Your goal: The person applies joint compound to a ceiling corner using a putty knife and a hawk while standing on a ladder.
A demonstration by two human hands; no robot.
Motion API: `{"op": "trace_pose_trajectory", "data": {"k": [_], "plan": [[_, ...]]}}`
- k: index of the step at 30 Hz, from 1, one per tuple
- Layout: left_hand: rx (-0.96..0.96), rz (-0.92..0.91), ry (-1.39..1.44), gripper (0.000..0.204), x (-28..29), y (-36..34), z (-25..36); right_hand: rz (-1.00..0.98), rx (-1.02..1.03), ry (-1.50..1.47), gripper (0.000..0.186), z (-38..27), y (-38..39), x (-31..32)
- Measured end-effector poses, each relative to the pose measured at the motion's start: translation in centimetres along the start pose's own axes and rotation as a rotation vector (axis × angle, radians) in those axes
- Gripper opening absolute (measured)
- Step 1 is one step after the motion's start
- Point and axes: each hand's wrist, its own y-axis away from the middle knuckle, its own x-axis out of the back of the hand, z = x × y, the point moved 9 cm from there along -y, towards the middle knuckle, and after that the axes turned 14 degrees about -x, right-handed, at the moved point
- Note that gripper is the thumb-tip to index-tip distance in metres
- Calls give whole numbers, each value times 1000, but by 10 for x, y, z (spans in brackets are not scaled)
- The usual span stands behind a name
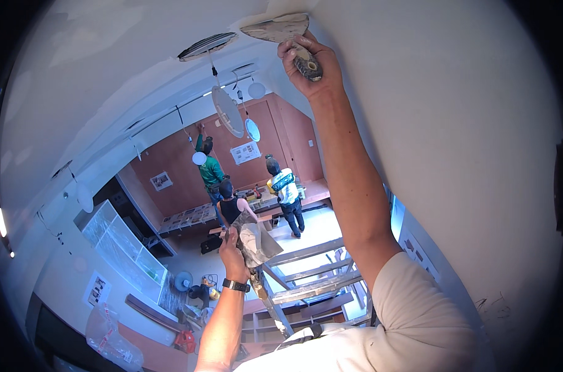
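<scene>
Overhead, my right hand (322, 69) is wrapped round the dark, putty-smeared handle of a putty knife (276, 28). Its broad blade lies at the ceiling, close to where the ceiling meets the right wall (455, 124). Lower down and to the left, my left hand (233, 259) is closed on a flat putty-caked plate (257, 240), which carries a lump of white putty. Most of that plate's grip is hidden by my fingers. A round ceiling cutout (207, 46) with a dark inside is just left of the putty knife.
Round lamps (227, 111) dangle on wires from the ceiling. A stepladder (319, 289) stands below me. Three people work further off: one in green (212, 170), one in a dark top (232, 208), one in a white-and-teal top (286, 186). Plastic sheeting (111, 338) hangs lower left.
</scene>
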Motion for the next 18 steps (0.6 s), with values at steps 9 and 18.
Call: {"op": "trace_pose_trajectory", "data": {"k": [9, 18], "plan": [[40, -39, 2, 37, -6, 2, 4, -24, 4, -71, 8, -12, -4, 2], [-8, -5, -3, 32, 7, -5, -9, 19, 52, -117, 9, -13, -6, -9]]}}
